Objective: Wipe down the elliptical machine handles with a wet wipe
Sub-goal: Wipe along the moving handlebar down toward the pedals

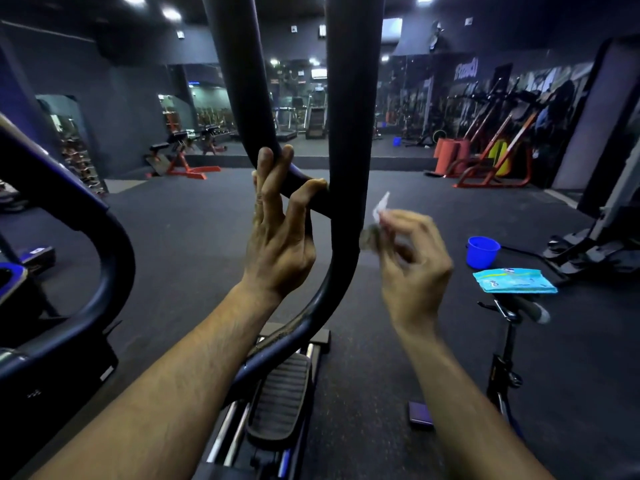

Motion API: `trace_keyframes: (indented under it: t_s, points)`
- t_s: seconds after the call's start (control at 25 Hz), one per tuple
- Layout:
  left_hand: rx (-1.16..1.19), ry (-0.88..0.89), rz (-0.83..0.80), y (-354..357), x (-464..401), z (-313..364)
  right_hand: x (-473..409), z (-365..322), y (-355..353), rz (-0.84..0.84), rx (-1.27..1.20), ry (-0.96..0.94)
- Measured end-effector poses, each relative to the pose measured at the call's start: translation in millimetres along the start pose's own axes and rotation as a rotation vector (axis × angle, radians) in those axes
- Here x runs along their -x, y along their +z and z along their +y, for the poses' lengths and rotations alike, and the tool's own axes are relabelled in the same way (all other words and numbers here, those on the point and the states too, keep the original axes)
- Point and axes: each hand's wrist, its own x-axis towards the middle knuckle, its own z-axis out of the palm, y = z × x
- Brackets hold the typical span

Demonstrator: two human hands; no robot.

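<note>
While left hand (277, 244) grips handle (304, 188) — right fingers (398, 230) pinching wipe (381, 206).

To your right a blue bucket (482, 251) stands on the dark rubber floor (194, 230), an exercise bike (506, 348) stands nearer, a small dark block (420, 413) lies beside its base, and orange weight benches (180, 161) line the far mirrored wall (408, 98).

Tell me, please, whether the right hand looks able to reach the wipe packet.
Probably yes: the right hand, pinching a wipe, has nothing between it and the wipe packet lying further right.
</note>
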Motion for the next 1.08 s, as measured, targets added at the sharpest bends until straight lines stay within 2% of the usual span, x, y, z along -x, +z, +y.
trace_keyframes:
  t_s: [0.12, 0.24, 0.4, 0.48, 0.64, 0.72, 0.84, 1.0, 1.08]
  points:
    - [0.038, 0.047, -0.035, -1, -2, 1, -28, -12, 16, 0.049, -0.006, 0.019]
    - [0.053, 0.038, -0.029, 0, 0, -1, 12, 1, 25, 0.041, 0.028, 0.108]
    - [0.047, 0.039, -0.031, -1, 0, 2, 58, 21, 9, -0.069, 0.033, 0.277]
    - [0.047, 0.041, -0.040, -1, 1, 1, 47, 9, 0, -0.137, 0.087, 0.152]
    - [0.061, 0.049, -0.031, -2, 0, -2, -46, -34, -6, -0.251, 0.288, -0.497]
    - [0.073, 0.071, -0.024, -2, 1, -4, -88, -47, 3, -0.332, 0.462, -0.702]
    - [0.107, 0.077, -0.007, -1, 2, -7, -83, -42, 6, -0.460, 0.564, -0.752]
    - [0.104, 0.090, -0.025, -5, 1, -11, -37, -23, -4, -0.585, 0.597, -0.604]
    - [0.096, 0.094, -0.046, -8, 1, -13, -27, -23, -5, -0.692, 0.634, -0.618]
